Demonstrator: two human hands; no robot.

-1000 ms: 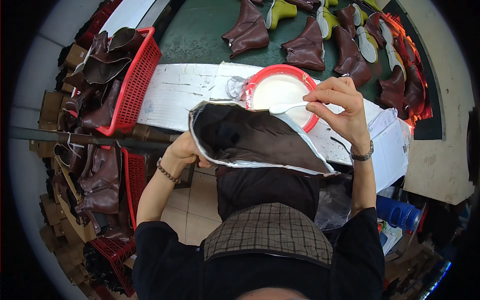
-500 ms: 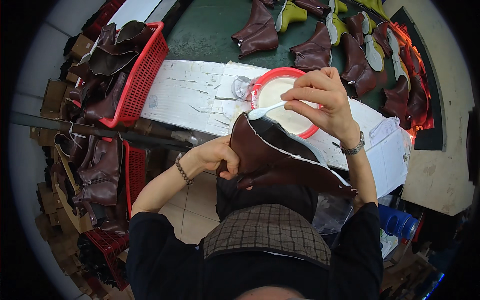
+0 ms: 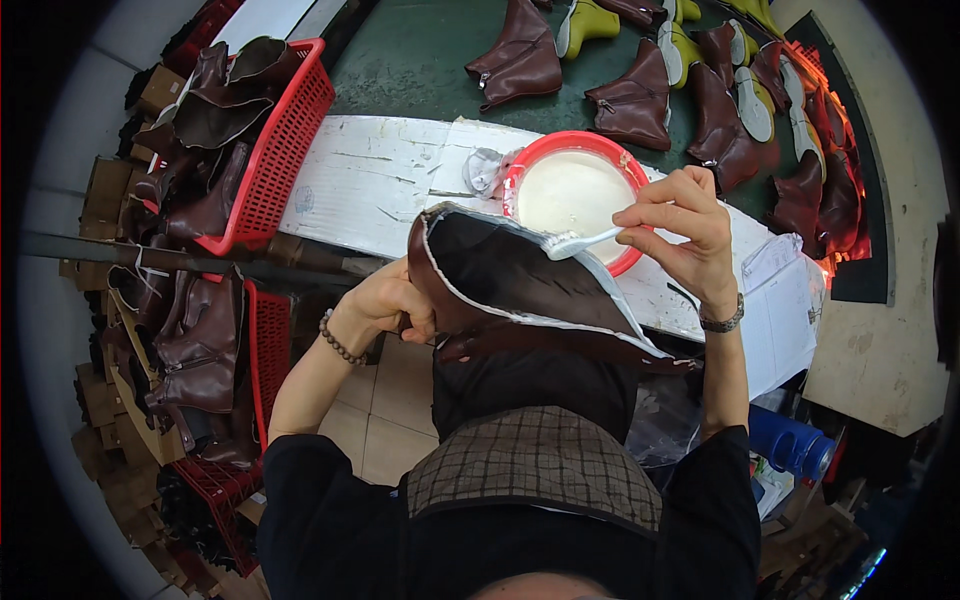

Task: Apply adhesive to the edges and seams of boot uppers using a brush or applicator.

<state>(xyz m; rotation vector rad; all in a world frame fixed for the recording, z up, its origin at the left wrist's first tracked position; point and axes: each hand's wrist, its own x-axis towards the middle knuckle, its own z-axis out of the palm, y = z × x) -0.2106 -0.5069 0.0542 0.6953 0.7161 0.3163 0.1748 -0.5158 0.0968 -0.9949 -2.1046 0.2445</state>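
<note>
My left hand [image 3: 390, 298] is closed on the left end of a brown leather boot upper [image 3: 450, 292], tilted so its open edge and dark inside face up. White coating lines the rim of that opening. Between the thumb and fingers of my right hand [image 3: 682, 228] is a small white toothbrush [image 3: 588, 241]. Its bristle head touches the far edge of the upper's opening. Just beyond the upper stands a red-rimmed tub [image 3: 516, 178] of creamy white liquid, partly covered by the upper and my right hand.
Red baskets [image 3: 285, 150] of brown boot uppers stand at the left, by a metal bar [image 3: 150, 254]. Several brown uppers [image 3: 515, 60] and yellow-green shoe forms [image 3: 585, 28] lie on the green table [image 3: 410, 65]. Papers [image 3: 780, 310] and a blue bottle [image 3: 790, 442] are at the right.
The upper has turned and moved left with my left hand, showing more of its inside. My right hand has carried the toothbrush right and slightly down along the far edge.
</note>
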